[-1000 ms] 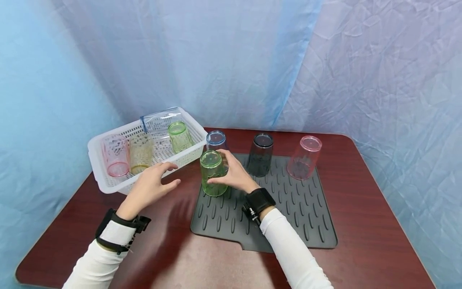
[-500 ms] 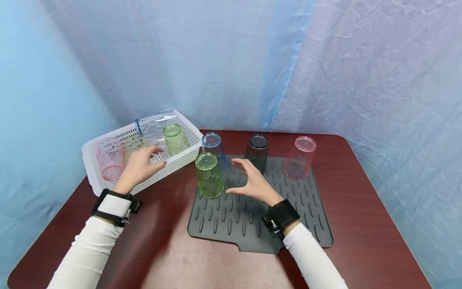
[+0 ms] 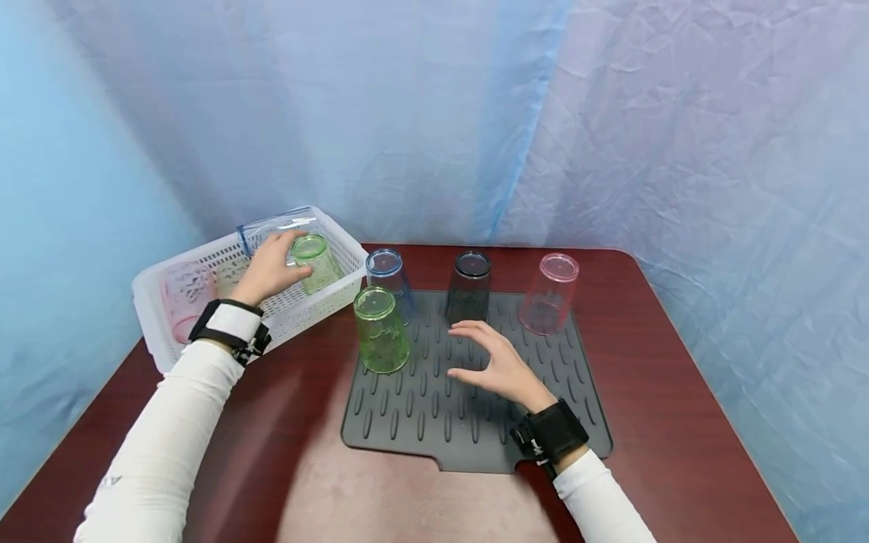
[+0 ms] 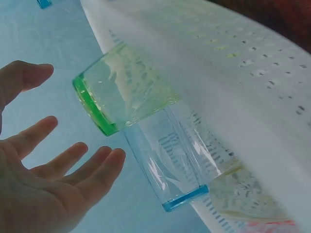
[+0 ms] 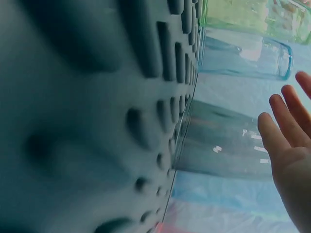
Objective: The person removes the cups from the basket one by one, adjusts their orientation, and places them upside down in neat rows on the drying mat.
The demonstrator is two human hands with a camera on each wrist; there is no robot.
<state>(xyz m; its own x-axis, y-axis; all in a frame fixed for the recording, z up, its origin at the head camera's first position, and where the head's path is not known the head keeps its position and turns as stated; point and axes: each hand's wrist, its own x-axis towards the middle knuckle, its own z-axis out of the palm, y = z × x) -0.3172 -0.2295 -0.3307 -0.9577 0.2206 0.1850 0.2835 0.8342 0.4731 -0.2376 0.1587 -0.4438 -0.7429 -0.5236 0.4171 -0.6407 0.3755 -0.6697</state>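
Green cup in the basket [image 3: 314, 261], far left of the tabletop [image 3: 679, 392], leaning on the basket [image 3: 156, 302] wall over a clear blue cup [image 4: 177, 174]. Left hand [image 3: 268, 265] spread beside it, fingers open, gripping nothing, contact unclear. A careless nudge could likely roll it against its neighbours. Right hand [image 3: 494, 363] hovers open over the drying mat [image 3: 577, 407], empty.

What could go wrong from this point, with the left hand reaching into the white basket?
1. The left hand is open right beside the green cup in the white basket; the cup leans on a clear blue cup, so a loose grasp might tip both.
2. The green cup on the mat stands close to the blue cup; setting another down there may knock them.
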